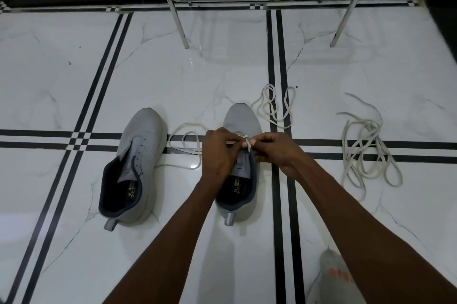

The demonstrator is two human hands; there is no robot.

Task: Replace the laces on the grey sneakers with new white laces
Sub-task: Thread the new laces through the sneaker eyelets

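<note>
On the white floor (173, 68), two grey shoes sit side by side. Over the right shoe (241, 120), the left hand (218, 152) and right hand (274, 150) both pinch a white lace (248, 144) at its front holes. Beside it, the left shoe (138, 155) has no lace.

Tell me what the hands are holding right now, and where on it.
Both hands pinch the white lace over the right sneaker's front eyelets: left hand and right hand with their fingers.
</note>
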